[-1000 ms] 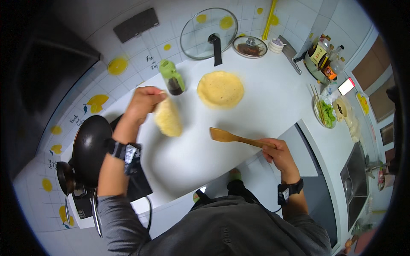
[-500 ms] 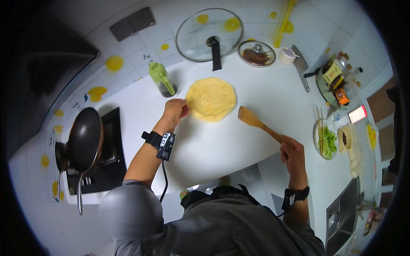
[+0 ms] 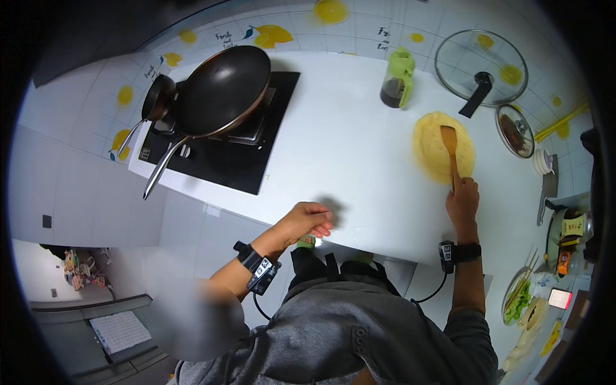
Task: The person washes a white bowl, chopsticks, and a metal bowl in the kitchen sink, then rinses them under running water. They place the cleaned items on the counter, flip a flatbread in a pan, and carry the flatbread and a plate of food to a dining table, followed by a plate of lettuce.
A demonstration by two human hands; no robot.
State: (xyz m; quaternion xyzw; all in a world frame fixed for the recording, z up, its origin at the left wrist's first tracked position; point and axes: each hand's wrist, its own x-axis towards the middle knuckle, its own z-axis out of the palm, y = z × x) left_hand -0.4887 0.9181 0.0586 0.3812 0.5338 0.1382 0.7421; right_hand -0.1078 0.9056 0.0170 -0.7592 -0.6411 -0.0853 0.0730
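Right hand (image 3: 463, 200) clenched round handle of wooden spatula (image 3: 450, 149), blade resting on yellow flatbread (image 3: 436, 154). Left hand (image 3: 308, 220) empty, fingers loosely curled, hovering over front edge of white counter (image 3: 340, 147). Black cooktop (image 3: 224, 160) at counter's left end, dark wok (image 3: 221, 90) on it, small dark pan (image 3: 157, 96) just beside. Flatbread lies flat on counter, right side. Glass lid (image 3: 481, 64) beyond flatbread, near tiled wall. Green-capped bottle (image 3: 398, 80) stands between cooktop and lid. Smaller lidded dish (image 3: 513, 131) just right of flatbread.
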